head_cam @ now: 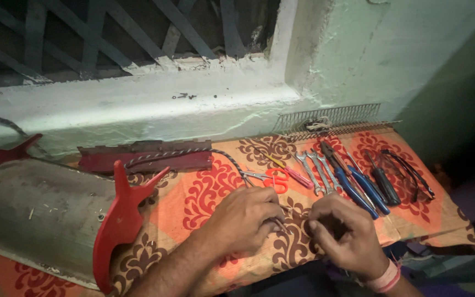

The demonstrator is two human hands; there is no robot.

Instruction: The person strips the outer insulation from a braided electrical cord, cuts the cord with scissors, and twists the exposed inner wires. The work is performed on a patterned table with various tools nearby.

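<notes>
My left hand (244,219) and my right hand (343,232) rest close together on the orange patterned cloth (204,190) near its front edge. Both have fingers pinched on a thin wire or small metal piece (288,220) that runs between them; what it is stays unclear. A braided cord (193,151) runs from the red strip at the left toward my left hand. Just beyond my hands lie orange-handled scissors (273,179).
A row of tools lies at the right: a screwdriver (291,171), spanners (317,171), blue-handled pliers (358,187), a dark screwdriver (383,184) and spectacles (413,173). A grey curved metal cover (34,214) with red brackets (119,220) sits left. A wire grille (331,118) leans against the wall.
</notes>
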